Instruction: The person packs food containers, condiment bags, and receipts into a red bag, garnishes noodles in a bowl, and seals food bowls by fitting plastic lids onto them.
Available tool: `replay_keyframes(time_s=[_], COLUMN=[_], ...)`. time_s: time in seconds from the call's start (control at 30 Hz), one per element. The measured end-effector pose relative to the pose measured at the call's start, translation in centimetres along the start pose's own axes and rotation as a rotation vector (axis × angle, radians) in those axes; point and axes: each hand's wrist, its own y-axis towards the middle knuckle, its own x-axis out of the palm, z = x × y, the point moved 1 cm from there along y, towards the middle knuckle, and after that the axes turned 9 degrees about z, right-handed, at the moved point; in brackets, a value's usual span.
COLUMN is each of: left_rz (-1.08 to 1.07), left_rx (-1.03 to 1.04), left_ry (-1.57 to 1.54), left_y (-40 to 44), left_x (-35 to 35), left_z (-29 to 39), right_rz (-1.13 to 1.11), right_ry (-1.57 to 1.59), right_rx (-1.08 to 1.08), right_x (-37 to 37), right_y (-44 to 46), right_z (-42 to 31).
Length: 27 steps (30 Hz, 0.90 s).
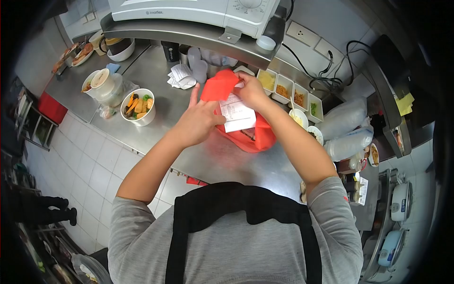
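Your count: left hand [201,120] plus right hand [251,92], two. One red bag [266,138], one printed slip [236,112] on it. One open food tub [145,120], one black cup [170,51], one white oven [189,14]. You see four filled rectangular trays [280,99], two small round bowls [319,134].

Shirt [246,255]: grey, finely heathered; covers shoulders and chest; lies beneath the apron.
Left sleeve [130,222]: grey, short; matches the shirt body; shows soft creases; ends above the elbow.
Right sleeve [331,208]: grey, short; shows folds; ends above the elbow.
Apron bib [213,201]: solid black, broad; curves along the far outline; shows a wavy edge toward the chest.
Left strap [178,255]: black, flat, wide; joins the bib at its left end.
Right strap [312,255]: black, flat; joins the bib at its right end.
Left forearm [151,161], left hand [201,120]: bare.
Right forearm [293,137], right hand [252,90]: bare.
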Motion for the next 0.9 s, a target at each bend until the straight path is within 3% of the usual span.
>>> replay_keyframes(time_s=[0.1, 0.2, 0.4, 0.5, 0.63, 0.77, 0.9], left_rz=[-0.093, 0.019, -0.006, 0.167, 0.086, 0.098, 0.131], left_rx=[-0.047, -0.098, -0.139, -0.212, -0.223, -0.105, -0.142], left_ry=[-0.095, -0.161, -0.334, -0.244, -0.074, -0.07, -0.143], left_y=[0.0, 0.2, 0.9, 0.9, 1.0, 1.0, 1.5], left_x=[-1.0, -1.9, -2.8, -1.8, -0.2, -0.8, -2.1], left_z=[0.2, 0.1, 0.0, 0.2, -0.2, -0.1, 1.1], right_rz=[0.04, -0.036, -0.209, 0.015, -0.01, -0.164, -0.302], right_ry=[-0.073, -0.075, 0.081, -0.065, -0.336, -0.454, -0.567], right_rx=[-0.07, -0.162, -0.327, -0.563, -0.142, -0.26, -0.194], right_x=[0.6, 0.0, 0.8, 1.1, -1.2, -0.7, -0.9], right_y=[0.3, -1.0, -3.8, -2.6, -0.4, 2.4, 1.7], right_z=[-0.7, -1.7, -2.7, -2.9, -2.1, 1.0, -1.4])
